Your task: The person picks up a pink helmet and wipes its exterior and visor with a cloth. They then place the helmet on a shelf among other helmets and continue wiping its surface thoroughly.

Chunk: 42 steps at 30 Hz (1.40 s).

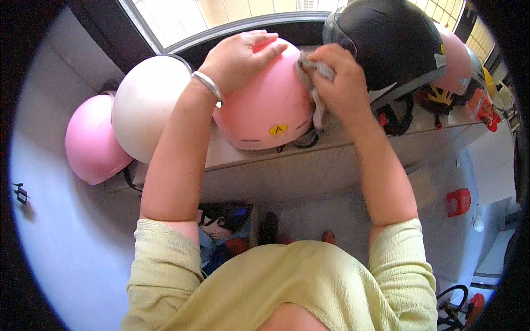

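Note:
A pink helmet (pixel 265 105) with a round yellow sticker sits on the ledge in front of me. My left hand (pixel 238 58) lies over its upper left side, fingers stretched out flat on the shell, with a silver bangle on the wrist. At the helmet's right side my right hand (pixel 341 77) is closed round a grey cloth (pixel 317 69), which hangs down along the shell. A white helmet (pixel 152 105) stands left of the pink one, partly behind my left forearm. Just right of my right hand is a large black helmet (pixel 389 44).
Another pink helmet (pixel 94 140) is at the ledge's left end. Farther right are one more pink helmet (pixel 455 60) and a yellow-and-black strap piece (pixel 440 95). A window frame (pixel 232 27) runs behind the ledge (pixel 276 165). Bags (pixel 226 218) rest below; a red holder (pixel 458 202) is at right.

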### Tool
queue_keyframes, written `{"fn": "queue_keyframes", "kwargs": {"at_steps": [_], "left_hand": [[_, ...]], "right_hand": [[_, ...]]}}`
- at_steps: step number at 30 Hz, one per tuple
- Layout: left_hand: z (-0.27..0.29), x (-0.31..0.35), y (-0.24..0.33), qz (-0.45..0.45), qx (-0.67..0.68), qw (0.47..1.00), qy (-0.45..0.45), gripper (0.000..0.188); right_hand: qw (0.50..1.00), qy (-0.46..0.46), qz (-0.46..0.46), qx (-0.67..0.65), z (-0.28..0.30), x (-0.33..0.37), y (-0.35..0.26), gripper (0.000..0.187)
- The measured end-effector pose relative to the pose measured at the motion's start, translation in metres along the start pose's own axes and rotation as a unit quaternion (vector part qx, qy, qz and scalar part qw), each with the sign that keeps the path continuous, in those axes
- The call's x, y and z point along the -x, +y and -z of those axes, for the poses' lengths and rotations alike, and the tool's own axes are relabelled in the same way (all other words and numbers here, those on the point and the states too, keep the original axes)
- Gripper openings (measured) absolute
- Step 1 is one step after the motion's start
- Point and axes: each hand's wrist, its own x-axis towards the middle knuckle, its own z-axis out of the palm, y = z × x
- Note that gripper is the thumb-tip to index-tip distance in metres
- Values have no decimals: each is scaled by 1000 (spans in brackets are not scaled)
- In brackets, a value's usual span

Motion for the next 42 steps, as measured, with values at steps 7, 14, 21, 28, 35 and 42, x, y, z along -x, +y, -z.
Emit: {"fn": "queue_keyframes", "kwargs": {"at_steps": [7, 14, 21, 28, 35, 42], "left_hand": [[4, -5, 4, -13, -26, 999, 17, 60], [-2, -5, -10, 22, 4, 1000, 19, 62], [2, -1, -10, 49, 13, 998, 22, 63], [0, -7, -3, 47, 41, 998, -3, 53], [0, -6, -15, 27, 28, 999, 10, 61], [1, -4, -8, 55, 36, 998, 14, 51]], "right_hand": [[999, 44, 24, 3, -3, -11, 1, 15], [996, 44, -42, 63, -17, 20, 16, 30], [988, -59, -14, 140, 18, 37, -20, 38], [987, 143, -64, -29, 24, 44, -4, 21], [993, 91, 12, -76, -22, 32, -1, 27], [990, 114, -47, -76, -14, 45, -51, 20]]}}
